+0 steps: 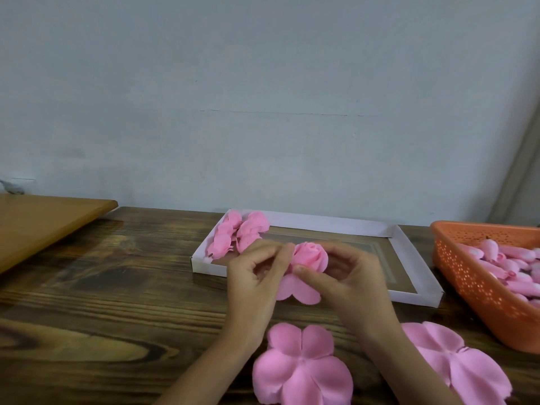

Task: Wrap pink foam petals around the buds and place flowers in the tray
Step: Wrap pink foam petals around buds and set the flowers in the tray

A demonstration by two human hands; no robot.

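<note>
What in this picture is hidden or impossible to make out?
All in the head view.
Base of the held flower: covered by left hand and right hand.
Orange basket and buds: cut by right edge.
Petal sheet: cut by bottom edge.
Finished flowers in tray: overlapping, uncountable.

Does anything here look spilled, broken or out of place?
Nothing stands out. The finished flowers sit together in the tray's far left corner, the buds lie inside the orange basket, and two flat petal sheets lie on the table. The left hand and right hand hold a half-wrapped flower.
</note>
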